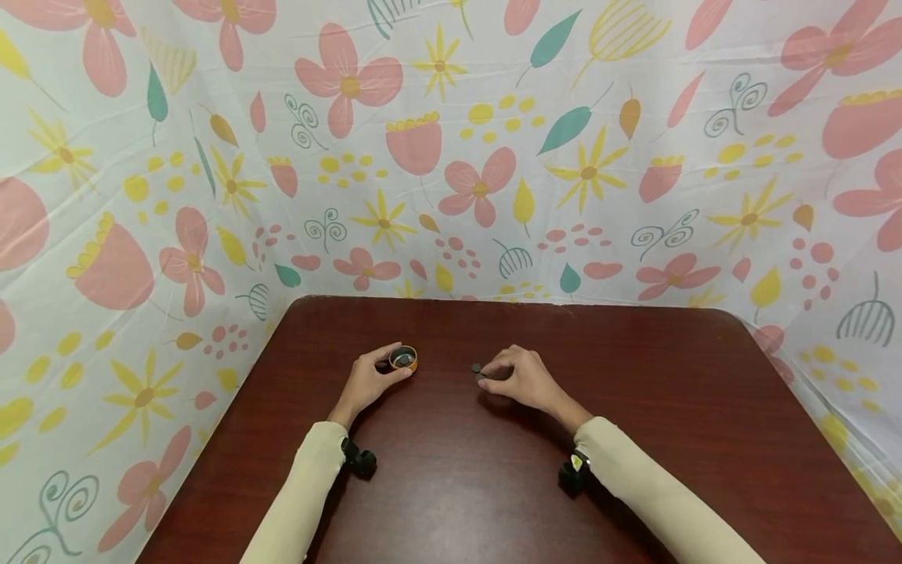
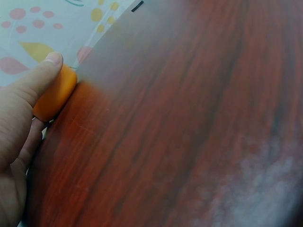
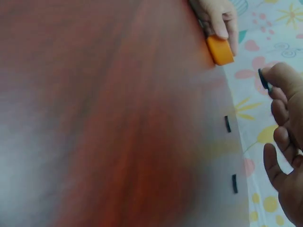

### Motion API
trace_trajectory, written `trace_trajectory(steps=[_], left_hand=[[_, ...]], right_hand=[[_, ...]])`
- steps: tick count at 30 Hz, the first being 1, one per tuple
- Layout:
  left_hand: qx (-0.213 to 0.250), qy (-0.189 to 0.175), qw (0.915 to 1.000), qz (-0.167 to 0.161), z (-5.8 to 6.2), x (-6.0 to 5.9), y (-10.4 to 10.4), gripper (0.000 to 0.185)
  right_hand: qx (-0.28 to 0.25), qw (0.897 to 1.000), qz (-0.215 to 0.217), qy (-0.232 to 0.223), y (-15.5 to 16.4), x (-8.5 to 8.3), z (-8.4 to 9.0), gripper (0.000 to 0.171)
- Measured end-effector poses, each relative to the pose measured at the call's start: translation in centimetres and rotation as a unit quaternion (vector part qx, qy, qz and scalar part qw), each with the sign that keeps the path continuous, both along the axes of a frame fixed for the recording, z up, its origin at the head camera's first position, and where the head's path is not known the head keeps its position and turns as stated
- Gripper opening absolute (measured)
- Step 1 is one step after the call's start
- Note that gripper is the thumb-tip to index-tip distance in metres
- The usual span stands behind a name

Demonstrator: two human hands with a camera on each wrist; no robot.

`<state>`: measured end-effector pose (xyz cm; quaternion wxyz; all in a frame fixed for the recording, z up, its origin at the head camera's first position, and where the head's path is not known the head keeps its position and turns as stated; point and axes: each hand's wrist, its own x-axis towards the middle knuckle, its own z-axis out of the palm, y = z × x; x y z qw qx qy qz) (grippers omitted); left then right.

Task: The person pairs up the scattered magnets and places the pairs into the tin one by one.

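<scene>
On the left of the table, my left hand [image 1: 369, 381] grips a small round orange container [image 1: 413, 364] between thumb and fingers. The container is open at the top, and a dark disc [image 1: 404, 360] shows inside it. A dark patch lies between the palm and the container; I cannot tell what it is. Farther right, my right hand [image 1: 527, 381] pinches a thin dark disc [image 3: 263, 79] between thumb and finger. Another dark disc [image 1: 476, 367] lies just beyond its fingertips. In the right wrist view, two dark discs [image 3: 227, 124] lie on the table.
The dark reddish wooden table [image 1: 437, 486] has rounded far corners. A white cloth [image 1: 451, 157] with printed flowers hangs behind it and along both sides. Each wrist bears a black camera [image 1: 362, 462] on a strap.
</scene>
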<state>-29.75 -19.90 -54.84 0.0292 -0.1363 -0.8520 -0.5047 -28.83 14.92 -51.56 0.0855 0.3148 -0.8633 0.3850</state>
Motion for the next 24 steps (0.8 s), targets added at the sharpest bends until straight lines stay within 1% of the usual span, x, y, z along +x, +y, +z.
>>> trace_trajectory(steps=[5, 10, 13, 16, 24], left_hand=[[0.0, 0.005, 1.0, -0.003, 0.1, -0.1, 0.0, 0.064], [0.006, 0.002, 1.0, 0.001, -0.1, -0.1, -0.3, 0.064], [0.006, 0.0, 1.0, 0.001, -0.1, -0.2, -0.3, 0.064], [0.007, -0.004, 1.0, 0.001, -0.2, -0.3, -0.2, 0.065], [0.007, -0.006, 1.0, 0.002, -0.2, -0.4, -0.2, 0.066]], right_hand=[[-0.01, 0.999, 0.03, 0.018, -1.9, -1.8, 0.7, 0.012], [-0.005, 0.999, 0.039, 0.022, -4.5, -3.6, 1.2, 0.013], [0.0, 0.999, 0.031, 0.011, -6.1, -4.6, 1.4, 0.013], [0.001, 1.0, 0.023, -0.01, -7.7, -5.4, 1.4, 0.013], [-0.011, 0.999, 0.022, -0.044, -11.6, -6.1, 0.7, 0.017]])
